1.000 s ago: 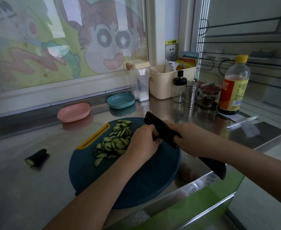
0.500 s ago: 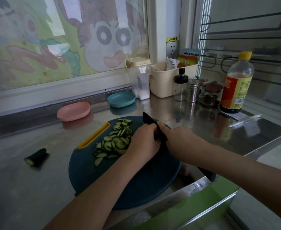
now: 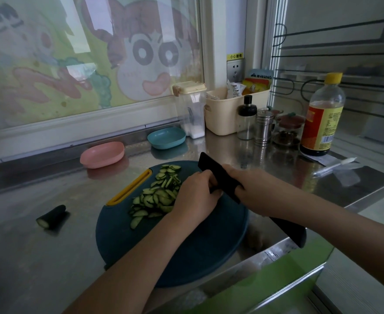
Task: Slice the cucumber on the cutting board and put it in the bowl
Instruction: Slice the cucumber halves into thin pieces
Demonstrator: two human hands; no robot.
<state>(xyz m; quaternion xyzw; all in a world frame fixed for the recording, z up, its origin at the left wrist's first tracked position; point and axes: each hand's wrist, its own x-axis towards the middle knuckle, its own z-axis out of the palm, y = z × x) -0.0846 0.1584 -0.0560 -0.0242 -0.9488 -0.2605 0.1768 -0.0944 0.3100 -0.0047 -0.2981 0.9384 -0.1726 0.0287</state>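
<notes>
Your left hand (image 3: 195,193) is curled, knuckles against the black knife (image 3: 211,169) that your right hand (image 3: 254,189) grips; what the left holds is hidden. Cucumber slices (image 3: 157,196) lie heaped on the round cutting board (image 3: 186,257). Let the knuckles guide each cut, straight down, thin and even

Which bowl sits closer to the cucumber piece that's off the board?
The pink bowl; the blue bowl sits farther right, away from that cucumber stub.
</notes>
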